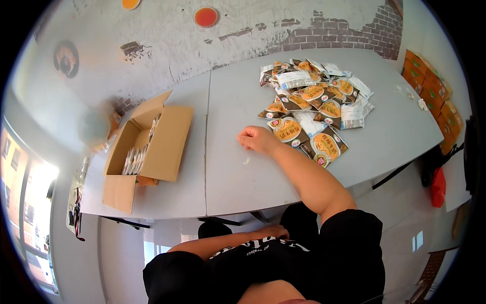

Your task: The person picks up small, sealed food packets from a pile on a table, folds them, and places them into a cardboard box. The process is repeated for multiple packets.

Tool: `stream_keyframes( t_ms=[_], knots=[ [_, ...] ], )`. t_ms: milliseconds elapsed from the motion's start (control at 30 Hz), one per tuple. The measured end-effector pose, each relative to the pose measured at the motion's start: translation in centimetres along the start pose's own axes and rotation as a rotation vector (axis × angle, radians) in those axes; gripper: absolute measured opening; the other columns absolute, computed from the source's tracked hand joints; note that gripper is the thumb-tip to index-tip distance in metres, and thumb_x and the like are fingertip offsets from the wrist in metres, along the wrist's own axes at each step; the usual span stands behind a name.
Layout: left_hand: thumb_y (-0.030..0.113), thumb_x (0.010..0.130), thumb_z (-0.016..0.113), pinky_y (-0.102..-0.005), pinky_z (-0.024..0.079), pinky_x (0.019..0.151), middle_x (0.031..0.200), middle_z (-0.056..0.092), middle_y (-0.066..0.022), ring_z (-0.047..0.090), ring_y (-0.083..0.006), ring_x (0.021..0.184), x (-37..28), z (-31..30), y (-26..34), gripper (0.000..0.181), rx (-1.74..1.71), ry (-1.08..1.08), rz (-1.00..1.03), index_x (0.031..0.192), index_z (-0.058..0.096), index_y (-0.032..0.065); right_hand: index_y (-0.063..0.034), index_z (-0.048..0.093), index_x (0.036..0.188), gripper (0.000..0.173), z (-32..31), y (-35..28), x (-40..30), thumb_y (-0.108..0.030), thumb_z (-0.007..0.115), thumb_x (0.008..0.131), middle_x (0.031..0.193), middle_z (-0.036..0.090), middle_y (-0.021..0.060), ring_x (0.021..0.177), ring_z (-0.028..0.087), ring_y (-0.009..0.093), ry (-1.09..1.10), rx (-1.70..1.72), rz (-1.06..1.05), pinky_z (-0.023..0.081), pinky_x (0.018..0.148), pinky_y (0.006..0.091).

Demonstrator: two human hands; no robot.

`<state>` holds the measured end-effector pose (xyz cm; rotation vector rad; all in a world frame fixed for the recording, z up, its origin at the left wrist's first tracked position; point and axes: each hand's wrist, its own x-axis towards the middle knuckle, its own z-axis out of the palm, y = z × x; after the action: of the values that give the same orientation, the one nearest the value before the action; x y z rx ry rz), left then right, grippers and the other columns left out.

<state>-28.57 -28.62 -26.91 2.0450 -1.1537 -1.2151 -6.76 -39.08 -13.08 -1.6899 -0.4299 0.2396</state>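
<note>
My right hand (262, 140) rests on the grey table with its fingers curled, and I see nothing in it. Just beyond its wrist lies a loose heap of sealed pouches (319, 95), brown and orange with printed writing; several show white backs. The nearest pouch (287, 131) lies beside the hand. Low across my lap is my left hand (276, 231), partly hidden against my dark clothes, so its fingers are unclear. To the left on the table stands an open cardboard box (148, 138), flaps spread, with a row of packets (135, 159) standing on edge inside.
A seam (206, 144) divides the grey tabletop (243, 190). Crumpled white scraps (422, 104) lie near its right end. Stacked orange-brown cartons (429, 87) stand on the right, near a red bag (438, 187). A cable (78, 212) hangs at the left.
</note>
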Motion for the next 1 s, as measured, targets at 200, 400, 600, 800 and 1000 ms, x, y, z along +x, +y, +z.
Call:
stream_keyframes(
  t_ms=[200, 400, 600, 800, 1000],
  knots=[
    [0.033, 0.092, 0.058, -0.0356, 0.047, 0.085, 0.098, 0.064, -0.0101, 0.062, -0.0256, 0.095, -0.5, 0.7, -1.0, 0.029, -0.077, -0.164, -0.045, 0.105, 0.064, 0.0084, -0.0056, 0.064, 0.093, 0.029, -0.2, 0.2, 0.2, -0.035, 0.066, 0.089, 0.077, 0.063, 0.0007, 0.07, 0.058, 0.01, -0.023, 0.049, 0.004, 0.047, 0.063, 0.0269],
    [0.03, 0.092, 0.057, -0.0352, 0.047, 0.086, 0.098, 0.062, -0.0105, 0.061, -0.025, 0.096, -0.8, 1.0, -1.5, 0.026, -0.057, -0.091, -0.045, 0.104, 0.063, 0.0077, -0.0056, 0.064, 0.092, 0.029, -0.4, -0.1, 0.0, -0.035, 0.066, 0.089, 0.079, 0.063, 0.001, 0.071, 0.059, 0.01, -0.025, 0.057, 0.032, 0.048, 0.064, 0.0273],
    [0.027, 0.092, 0.056, -0.0351, 0.047, 0.086, 0.097, 0.061, -0.0108, 0.061, -0.0247, 0.096, -0.6, 1.1, -2.2, 0.023, -0.028, -0.012, -0.048, 0.102, 0.061, 0.0071, -0.0047, 0.063, 0.092, 0.029, -0.2, -0.9, -0.3, -0.034, 0.066, 0.09, 0.082, 0.063, 0.0014, 0.072, 0.059, 0.01, -0.039, 0.077, 0.033, 0.049, 0.065, 0.0278],
    [0.027, 0.092, 0.056, -0.036, 0.047, 0.086, 0.095, 0.06, -0.0106, 0.06, -0.0257, 0.095, -1.8, 0.7, -0.7, 0.022, -0.101, -0.092, -0.055, 0.101, 0.06, 0.0074, -0.0046, 0.063, 0.092, 0.028, -0.3, -1.1, -0.4, -0.033, 0.066, 0.09, 0.083, 0.064, 0.0011, 0.073, 0.06, 0.01, -0.039, 0.067, 0.045, 0.049, 0.065, 0.0278],
    [0.026, 0.093, 0.055, -0.0369, 0.047, 0.086, 0.094, 0.058, -0.0105, 0.06, -0.0267, 0.094, -3.9, -1.5, 4.0, 0.02, 0.043, 0.224, -0.107, 0.099, 0.059, 0.0076, -0.0043, 0.064, 0.092, 0.028, -0.3, -0.9, -0.3, -0.032, 0.067, 0.09, 0.083, 0.064, 0.0013, 0.072, 0.059, 0.01, -0.038, 0.074, 0.051, 0.049, 0.064, 0.0278]
  ],
)
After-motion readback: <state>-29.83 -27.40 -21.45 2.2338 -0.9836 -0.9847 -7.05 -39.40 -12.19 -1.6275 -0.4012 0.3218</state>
